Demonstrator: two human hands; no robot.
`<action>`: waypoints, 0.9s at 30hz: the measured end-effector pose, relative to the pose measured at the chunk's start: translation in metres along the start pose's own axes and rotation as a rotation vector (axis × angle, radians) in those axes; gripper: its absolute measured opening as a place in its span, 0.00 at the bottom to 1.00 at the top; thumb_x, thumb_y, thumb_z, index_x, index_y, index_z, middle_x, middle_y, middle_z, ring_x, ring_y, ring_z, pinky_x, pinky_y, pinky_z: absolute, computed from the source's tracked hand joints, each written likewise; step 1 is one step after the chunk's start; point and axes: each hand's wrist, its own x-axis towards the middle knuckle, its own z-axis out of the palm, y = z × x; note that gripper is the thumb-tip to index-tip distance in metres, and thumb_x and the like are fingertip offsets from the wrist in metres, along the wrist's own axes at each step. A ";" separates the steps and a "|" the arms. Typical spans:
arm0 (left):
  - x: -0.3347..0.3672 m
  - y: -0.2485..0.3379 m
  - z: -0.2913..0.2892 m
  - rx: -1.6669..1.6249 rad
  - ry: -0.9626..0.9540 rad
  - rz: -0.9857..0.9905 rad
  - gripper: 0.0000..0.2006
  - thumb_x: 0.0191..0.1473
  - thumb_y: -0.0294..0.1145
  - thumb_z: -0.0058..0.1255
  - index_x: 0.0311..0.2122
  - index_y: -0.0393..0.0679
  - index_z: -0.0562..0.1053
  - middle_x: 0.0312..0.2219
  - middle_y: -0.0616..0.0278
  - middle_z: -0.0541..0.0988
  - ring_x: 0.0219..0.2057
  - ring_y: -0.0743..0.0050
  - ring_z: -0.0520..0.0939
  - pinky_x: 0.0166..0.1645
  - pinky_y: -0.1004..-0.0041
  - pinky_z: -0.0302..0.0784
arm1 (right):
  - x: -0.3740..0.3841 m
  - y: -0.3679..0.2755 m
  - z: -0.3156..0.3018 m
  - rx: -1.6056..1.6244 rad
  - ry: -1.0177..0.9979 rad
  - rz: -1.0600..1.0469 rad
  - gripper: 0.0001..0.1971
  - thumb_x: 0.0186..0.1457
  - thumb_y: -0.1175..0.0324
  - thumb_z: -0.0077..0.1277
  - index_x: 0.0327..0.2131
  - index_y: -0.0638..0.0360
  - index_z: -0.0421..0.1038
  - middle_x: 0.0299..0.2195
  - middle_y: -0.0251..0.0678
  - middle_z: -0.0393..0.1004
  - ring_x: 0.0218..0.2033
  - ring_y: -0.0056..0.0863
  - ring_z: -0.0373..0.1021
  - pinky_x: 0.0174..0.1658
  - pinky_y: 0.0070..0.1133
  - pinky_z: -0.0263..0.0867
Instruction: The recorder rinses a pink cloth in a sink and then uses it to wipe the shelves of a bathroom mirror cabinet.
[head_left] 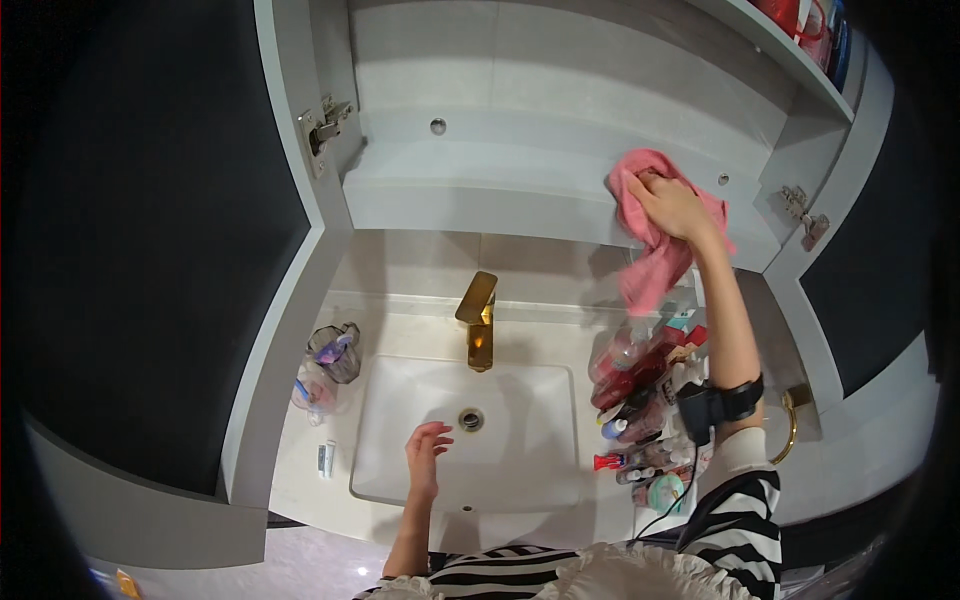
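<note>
Left hand (426, 462), 7 o'clock: fingers loosely curled over basin (395, 410), nothing grasped. Bottles (650, 420) crowd counter at 4; likely tip if brushed. Faucet (480, 320) at dial centre. Pink cloth (652, 238) at 2, on cabinet shelf (500, 205), tail hanging past front edge. Right hand (677, 207) clenched on bunched upper part. Judged light, limp, unbreakable; best hold: gathered folds. Open room along shelf toward 11; hinge (803, 210) bounds right end.

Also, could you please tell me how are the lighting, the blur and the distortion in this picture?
Head view: black corners; the shelf looks bowed; soft shadows lie in the basin; the gold faucet catches a bright glint; the cloth shows no strong blur.
</note>
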 end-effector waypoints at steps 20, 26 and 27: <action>-0.014 0.003 0.012 0.039 -0.014 -0.023 0.10 0.49 0.31 0.35 0.34 0.42 0.68 0.30 0.60 0.75 0.27 0.77 0.74 0.32 0.80 0.64 | 0.069 -0.178 0.051 0.278 -0.206 -0.453 0.19 0.49 0.59 0.29 0.38 0.52 0.68 0.43 0.38 0.65 0.43 0.35 0.62 0.45 0.27 0.56; -0.012 0.005 0.003 0.013 0.015 -0.016 0.10 0.50 0.33 0.35 0.34 0.42 0.68 0.30 0.61 0.75 0.27 0.77 0.74 0.32 0.80 0.64 | 0.067 -0.084 0.031 -0.024 -0.241 -0.505 0.18 0.53 0.63 0.26 0.41 0.51 0.65 0.44 0.35 0.64 0.45 0.34 0.60 0.48 0.23 0.54; -0.012 0.005 0.002 0.007 0.028 -0.014 0.10 0.50 0.33 0.35 0.34 0.42 0.68 0.30 0.61 0.75 0.27 0.77 0.74 0.32 0.80 0.64 | 0.059 -0.073 0.023 -0.073 -0.228 -0.538 0.17 0.53 0.64 0.26 0.40 0.52 0.66 0.43 0.36 0.65 0.44 0.34 0.60 0.48 0.23 0.54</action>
